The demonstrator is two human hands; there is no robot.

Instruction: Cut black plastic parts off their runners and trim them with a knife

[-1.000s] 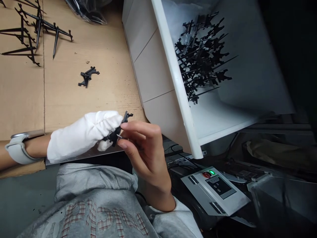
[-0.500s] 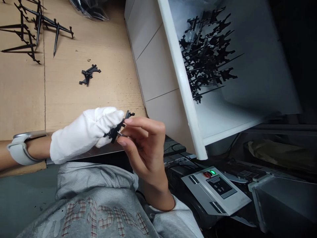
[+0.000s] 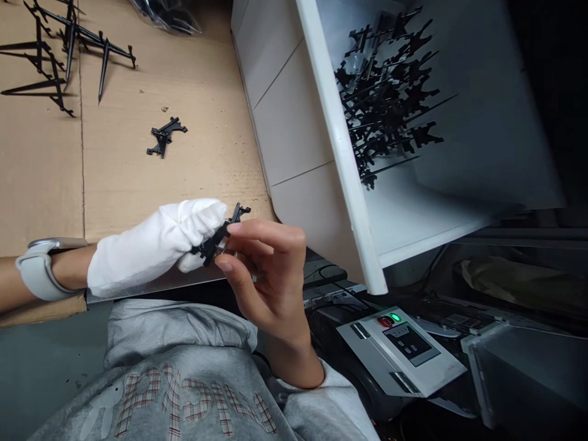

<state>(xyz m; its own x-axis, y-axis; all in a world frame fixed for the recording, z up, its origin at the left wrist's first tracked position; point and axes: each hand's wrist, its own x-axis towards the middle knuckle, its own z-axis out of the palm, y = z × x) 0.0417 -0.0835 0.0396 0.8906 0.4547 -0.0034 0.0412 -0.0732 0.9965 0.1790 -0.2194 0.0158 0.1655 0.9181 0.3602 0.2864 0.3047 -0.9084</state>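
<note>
Black bracket [image 3: 212, 246] sits by the tabletop [image 3: 133, 190] edge, clasped in the gloved left hand [image 3: 156, 245]. The bare right hand's [image 3: 271, 282] thumb and forefinger stand parted beside it, their grip unclear.

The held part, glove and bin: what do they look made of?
Held part: probably moulded plastic, black with low sheen and crisp edges. Glove: soft white fabric, matt, bunching in loose creases. Bin: likely hard plastic, pale and smooth, judging by its rounded rim and soft shine.

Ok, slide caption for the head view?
Gloved left hand holds a black part, bare right hand at its edge, near a white bin of black pieces.
</note>
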